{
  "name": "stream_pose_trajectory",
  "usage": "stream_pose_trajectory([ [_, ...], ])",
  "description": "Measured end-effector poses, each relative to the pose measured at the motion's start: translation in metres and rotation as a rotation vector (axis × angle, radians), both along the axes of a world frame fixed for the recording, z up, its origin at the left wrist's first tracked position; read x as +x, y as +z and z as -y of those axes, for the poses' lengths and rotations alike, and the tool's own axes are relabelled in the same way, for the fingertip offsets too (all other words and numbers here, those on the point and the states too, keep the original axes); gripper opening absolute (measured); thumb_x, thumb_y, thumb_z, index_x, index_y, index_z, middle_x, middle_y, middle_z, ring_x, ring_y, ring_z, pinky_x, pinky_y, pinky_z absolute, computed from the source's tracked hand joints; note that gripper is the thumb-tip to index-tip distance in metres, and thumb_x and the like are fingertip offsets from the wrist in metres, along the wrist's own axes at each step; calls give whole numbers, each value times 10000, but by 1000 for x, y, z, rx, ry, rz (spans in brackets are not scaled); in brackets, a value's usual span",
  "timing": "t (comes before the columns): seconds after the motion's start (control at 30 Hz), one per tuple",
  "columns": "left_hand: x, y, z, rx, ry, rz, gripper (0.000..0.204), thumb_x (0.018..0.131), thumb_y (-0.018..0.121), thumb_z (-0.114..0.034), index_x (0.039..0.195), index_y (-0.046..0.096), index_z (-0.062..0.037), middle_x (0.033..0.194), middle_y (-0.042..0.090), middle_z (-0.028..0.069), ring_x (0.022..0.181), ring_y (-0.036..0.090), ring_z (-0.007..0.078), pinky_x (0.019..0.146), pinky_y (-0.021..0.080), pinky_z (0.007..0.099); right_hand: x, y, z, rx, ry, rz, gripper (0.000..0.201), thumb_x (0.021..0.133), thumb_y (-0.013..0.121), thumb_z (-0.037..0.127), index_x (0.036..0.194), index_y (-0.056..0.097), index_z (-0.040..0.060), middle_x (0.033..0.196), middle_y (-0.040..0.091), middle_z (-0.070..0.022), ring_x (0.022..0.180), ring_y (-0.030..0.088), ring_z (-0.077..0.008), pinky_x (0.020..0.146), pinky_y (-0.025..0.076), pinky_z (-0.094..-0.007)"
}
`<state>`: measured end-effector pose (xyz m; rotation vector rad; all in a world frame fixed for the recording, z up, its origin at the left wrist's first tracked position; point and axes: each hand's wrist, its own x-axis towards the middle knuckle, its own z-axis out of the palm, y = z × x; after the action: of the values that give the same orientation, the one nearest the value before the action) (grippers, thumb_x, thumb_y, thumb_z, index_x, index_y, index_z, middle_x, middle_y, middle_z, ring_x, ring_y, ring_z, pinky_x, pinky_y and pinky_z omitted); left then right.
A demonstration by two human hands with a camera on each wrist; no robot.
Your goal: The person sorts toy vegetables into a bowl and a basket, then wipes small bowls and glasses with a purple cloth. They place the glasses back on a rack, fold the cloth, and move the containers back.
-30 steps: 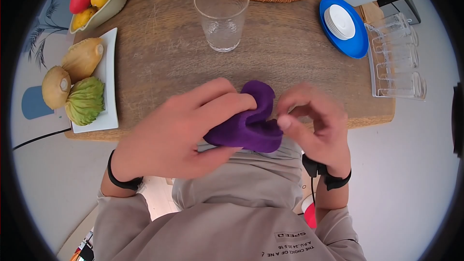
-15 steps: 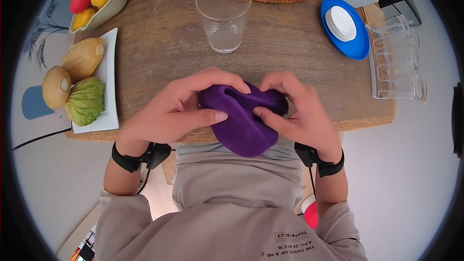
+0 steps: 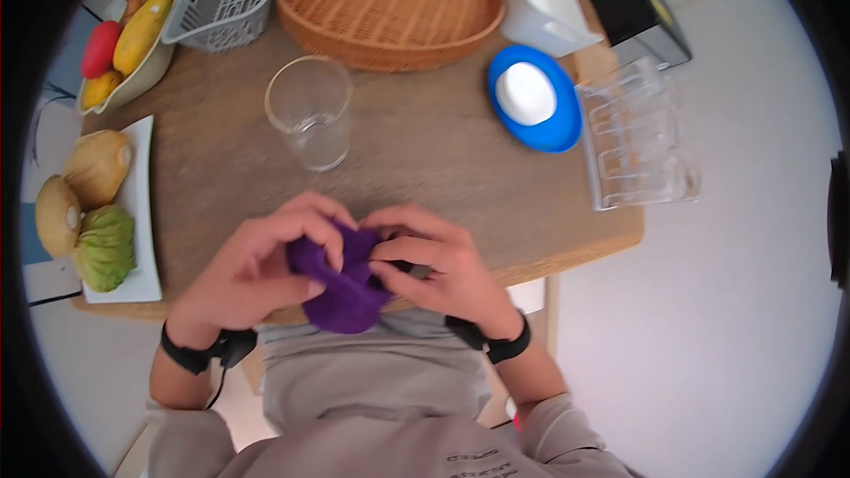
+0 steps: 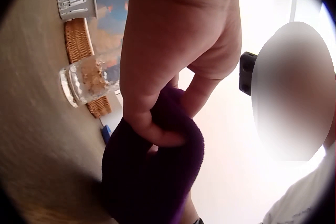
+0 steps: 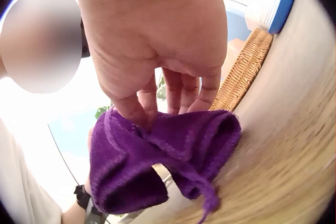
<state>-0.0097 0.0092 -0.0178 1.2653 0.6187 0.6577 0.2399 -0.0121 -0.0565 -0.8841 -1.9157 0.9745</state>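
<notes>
A purple cloth [image 3: 347,305], folded and bunched with a fuzzy surface, is held at the near edge of the wooden table. My left hand [image 3: 252,261] grips its left side, thumb on the near face and fingers curled over the top. On the other side my right hand [image 3: 443,267] pinches the cloth between thumb and fingertips. In the right wrist view the purple cloth [image 5: 118,161] hangs in loose folds with a thin strip dangling. A clear glass [image 3: 320,137] with a gold rim stands upright beyond the hands.
At left, a white plate [image 3: 149,239] bears produce; behind it are a fruit bowl [image 3: 146,84] and grey basket [image 3: 208,22]. A wicker tray [image 3: 390,0] lies at the back. Rightward stand a blue plate [image 3: 567,124] with white dishes and a rack [image 3: 598,168] of glasses.
My right hand went from the cloth's edge to a firm pinch, and the left shifted from over it to its side. The cloth got bunched smaller. The head view has swung right.
</notes>
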Motion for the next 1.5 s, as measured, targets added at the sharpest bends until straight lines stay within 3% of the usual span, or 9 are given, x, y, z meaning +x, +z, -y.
stream_pose_trajectory([
  [0.17, 16, 28, -2, 63, -167, -55, 287, 764, 611, 81, 1025, 647, -33, 1283, 480, 121, 1130, 548, 226, 944, 457, 318, 6, 10, 1, -341, -35, -91, 372, 745, 786, 4, 1082, 629, 21, 989, 645, -100, 888, 655, -244, 802, 523, -314],
  [0.27, 27, 30, -15, 398, -253, -144, 327, 770, 567, 83, 1071, 620, -35, 1269, 461, 144, 1101, 565, 269, 917, 476, 325, 12, 1, -5, -82, 4, 13, 440, 746, 784, 8, 1149, 609, 41, 997, 637, -88, 900, 646, -240, 837, 508, -307],
  [0.6, 56, 73, -25, 940, -194, -451, 357, 817, 675, -49, 1148, 544, -56, 1117, 536, 137, 844, 662, 342, 670, 544, 427, 32, 4, 17, -169, -200, -280, 565, 850, 782, 62, 1357, 543, -3, 1288, 619, -105, 1160, 616, -190, 996, 479, -311],
  [0.73, 51, 79, -30, 1024, 53, -492, 346, 818, 731, -133, 1116, 567, -71, 1047, 563, 91, 848, 662, 306, 676, 548, 404, 7, 54, 20, -660, -181, -1078, 1025, 762, 866, 238, 1551, 249, 19, 1453, 483, -196, 1330, 514, -261, 1100, 414, -398],
  [0.83, 42, 84, -38, 1006, 177, -496, 344, 802, 751, -142, 1088, 573, -72, 1001, 575, 87, 838, 654, 298, 689, 542, 396, 2, 70, 8, -381, -167, -610, 1154, 709, 875, 257, 1576, 146, 37, 1479, 444, -223, 1344, 501, -292, 1124, 390, -418],
  [0.9, 33, 85, -46, 968, 235, -438, 348, 786, 756, -126, 1070, 565, -66, 977, 578, 95, 820, 641, 304, 693, 526, 395, 5, 80, -6, -202, -191, -333, 924, 734, 793, 77, 1488, 259, 35, 1436, 468, -243, 1339, 497, -326, 1131, 380, -432],
  [1.07, -9, 82, -80, 934, 215, -271, 353, 746, 742, -79, 1025, 528, -52, 932, 576, 113, 758, 593, 331, 669, 465, 387, 8, 111, -41, 20, -207, -72, 546, 760, 753, -34, 1254, 524, 5, 1282, 598, -216, 1199, 592, -268, 1052, 454, -385],
  [1.3, -38, 52, -101, 1021, 284, -506, 586, 735, 785, -161, 1228, 508, -7, 1111, 601, 145, 1065, 602, 327, 877, 481, 426, -18, 142, -65, 131, -423, 108, 540, 724, 803, -35, 1229, 617, 3, 1137, 688, -128, 1014, 675, -182, 909, 517, -291],
  [1.5, -47, 54, -106, 751, 12, -718, 688, 720, 819, -226, 1287, 508, 9, 1161, 604, 170, 1126, 591, 353, 909, 485, 419, -43, 163, -77, 150, -360, 425, 382, 716, 776, -20, 1082, 669, 0, 887, 729, -82, 779, 678, -114, 716, 536, -249],
])
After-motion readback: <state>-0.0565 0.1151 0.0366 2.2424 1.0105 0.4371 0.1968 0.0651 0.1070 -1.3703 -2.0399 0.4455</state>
